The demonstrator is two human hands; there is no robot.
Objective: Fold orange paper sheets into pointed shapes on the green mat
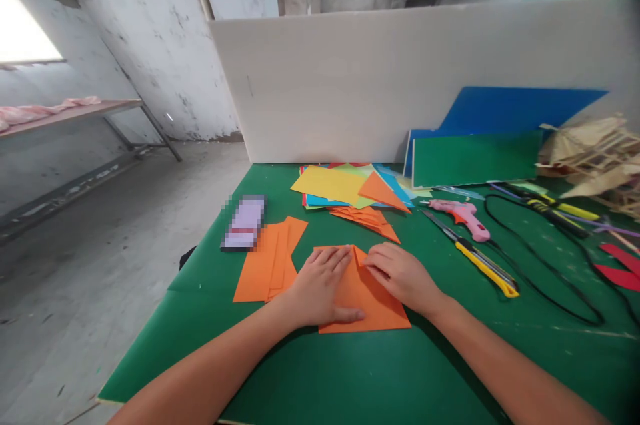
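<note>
A sheet of orange paper point(375, 308) lies on the green tabletop in front of me, with a folded flap near its top edge. My left hand point(320, 285) rests flat on its left half, fingers stretched toward the top edge and thumb out to the side. At the upper right of the sheet, my right hand point(400, 275) has its fingers closed on the folded part. Its fingertips partly hide the flap. Several orange paper pieces point(257, 271) lie beside my left hand. Beyond the sheet is a pile of folded orange paper point(367, 219).
Coloured paper sheets point(325, 185) are stacked at the back. A phone point(245, 221) lies at left. To the right are a yellow utility knife point(485, 268), a pink glue gun point(463, 215) with its black cord, and red pieces point(617, 276). A green board point(475, 161) stands behind.
</note>
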